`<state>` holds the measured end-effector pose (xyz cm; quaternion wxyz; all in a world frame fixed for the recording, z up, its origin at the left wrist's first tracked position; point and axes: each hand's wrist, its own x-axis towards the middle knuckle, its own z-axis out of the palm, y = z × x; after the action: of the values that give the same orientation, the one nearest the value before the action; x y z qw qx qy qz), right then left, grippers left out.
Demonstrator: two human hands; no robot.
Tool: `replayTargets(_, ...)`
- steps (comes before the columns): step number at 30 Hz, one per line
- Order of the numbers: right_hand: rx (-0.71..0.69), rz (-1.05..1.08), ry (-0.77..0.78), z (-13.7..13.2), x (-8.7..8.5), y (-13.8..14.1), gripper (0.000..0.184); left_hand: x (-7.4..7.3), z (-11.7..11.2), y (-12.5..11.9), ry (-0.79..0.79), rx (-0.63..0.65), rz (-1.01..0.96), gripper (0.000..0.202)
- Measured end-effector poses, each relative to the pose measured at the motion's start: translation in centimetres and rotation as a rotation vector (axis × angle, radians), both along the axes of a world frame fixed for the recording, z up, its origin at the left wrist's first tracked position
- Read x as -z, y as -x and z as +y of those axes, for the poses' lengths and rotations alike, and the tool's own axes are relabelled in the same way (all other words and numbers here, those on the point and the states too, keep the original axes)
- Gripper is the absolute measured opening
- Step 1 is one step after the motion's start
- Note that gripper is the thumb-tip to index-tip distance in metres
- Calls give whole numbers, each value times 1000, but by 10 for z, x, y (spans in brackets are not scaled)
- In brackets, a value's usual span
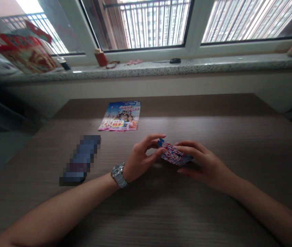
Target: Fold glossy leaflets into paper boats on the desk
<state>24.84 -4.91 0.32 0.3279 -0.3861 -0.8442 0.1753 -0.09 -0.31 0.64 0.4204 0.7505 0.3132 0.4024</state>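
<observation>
Pinching folded leaflet (pixel 174 155) between left hand (pixel 138 160) and right hand (pixel 203 164), both closed on it, over wood-grain table (pixel 225 116); beyond the grip, flat flyer (pixel 120 116), granite windowsill (pixel 213 65), barred window (pixel 151 24).

A colourful flyer (pixel 120 116) lies flat near the far edge of the wooden table (pixel 213 206), and a blurred blue object (pixel 80 159) lies nearer and to its left. Behind the table, the speckled stone windowsill (pixel 213 65) carries a red and white packet (pixel 29 53) at the left end. A small red cup (pixel 100 57), something pink (pixel 134 62) and a small black item (pixel 174 60) sit further along, below the barred window (pixel 151 22).
</observation>
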Motion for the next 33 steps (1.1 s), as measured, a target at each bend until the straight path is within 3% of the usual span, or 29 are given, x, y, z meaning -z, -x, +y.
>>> replayTargets(5,106,-93,-162,2,-3,-3,72,2,0,-1,69,-12,-92,28)
replayTargets(9,126,-137,-243,4,-4,-5,62,2,-1,-1,18,-5,-62,26)
replayTargets(14,90,-151,-259,6,-7,-9,53,-1,0,2,-210,9,37,26)
replayTargets(20,60,-161,-263,5,-11,-11,51,-2,3,3,-521,47,161,56)
replayTargets(33,68,-190,-293,4,-13,-12,42,-1,6,4,-545,11,196,41)
